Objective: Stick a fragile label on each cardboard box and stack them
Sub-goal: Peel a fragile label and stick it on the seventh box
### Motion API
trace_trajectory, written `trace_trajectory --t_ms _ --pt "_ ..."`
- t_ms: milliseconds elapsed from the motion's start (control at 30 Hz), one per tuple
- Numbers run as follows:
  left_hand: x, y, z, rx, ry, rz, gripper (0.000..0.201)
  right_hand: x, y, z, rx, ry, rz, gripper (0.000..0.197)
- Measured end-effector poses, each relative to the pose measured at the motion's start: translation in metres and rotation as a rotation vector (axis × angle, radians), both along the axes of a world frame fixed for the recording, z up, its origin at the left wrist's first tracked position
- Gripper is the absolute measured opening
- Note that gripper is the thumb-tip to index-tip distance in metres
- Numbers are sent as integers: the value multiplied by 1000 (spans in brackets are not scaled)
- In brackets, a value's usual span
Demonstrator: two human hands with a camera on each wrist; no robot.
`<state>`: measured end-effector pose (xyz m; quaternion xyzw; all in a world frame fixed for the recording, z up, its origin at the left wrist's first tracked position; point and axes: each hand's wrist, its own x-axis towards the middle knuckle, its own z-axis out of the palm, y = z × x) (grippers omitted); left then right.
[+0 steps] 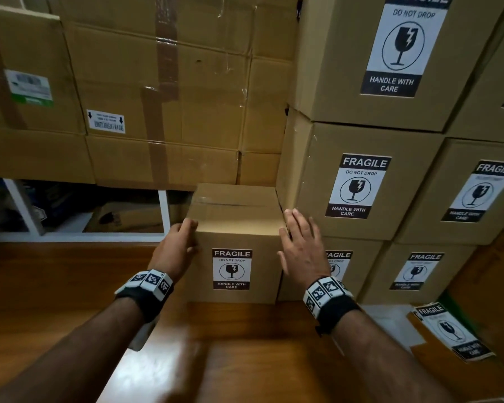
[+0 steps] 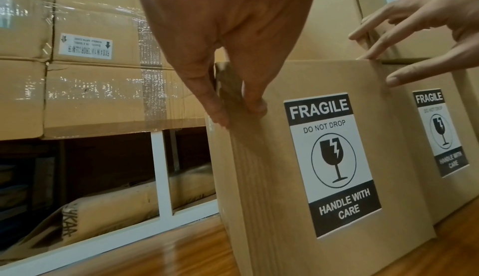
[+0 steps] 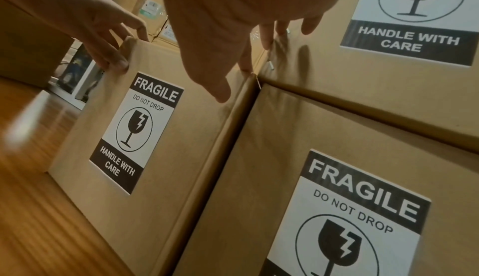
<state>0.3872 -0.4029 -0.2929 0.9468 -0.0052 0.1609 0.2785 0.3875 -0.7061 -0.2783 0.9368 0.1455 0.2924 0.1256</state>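
A small cardboard box stands on the wooden table, pushed against a stack of labelled boxes on its right. A fragile label is stuck on its front face. My left hand grips the box's upper left corner; in the left wrist view the left hand has its thumb on the front of the box and fingers on the side. My right hand is at the upper right corner with straight fingers. The right wrist view shows the right hand with fingertips touching the top edge of the box.
Large taped cartons fill the wall behind. The labelled boxes stack three high on the right, in two columns. A pile of loose fragile labels lies at the table's right edge. A white frame with a dark recess is at the back left.
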Motion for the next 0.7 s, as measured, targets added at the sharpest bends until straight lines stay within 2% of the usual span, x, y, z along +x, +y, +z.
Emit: trace_trajectory --t_ms 133,267,400,500,700 --pt "0 -2 -1 6 8 2 63 6 4 -6 -2 -58 -20 66" --pt "-1 -7 0 23 17 8 64 3 9 -9 79 -54 -8 74" --pt "-10 -8 5 28 43 -15 69 -13 35 -6 342 -60 97 64" --pt "-25 -1 11 73 -22 36 78 -22 67 -12 561 6 212 53" --pt "-89 52 20 257 -80 143 55 -30 133 -20 856 174 491 40"
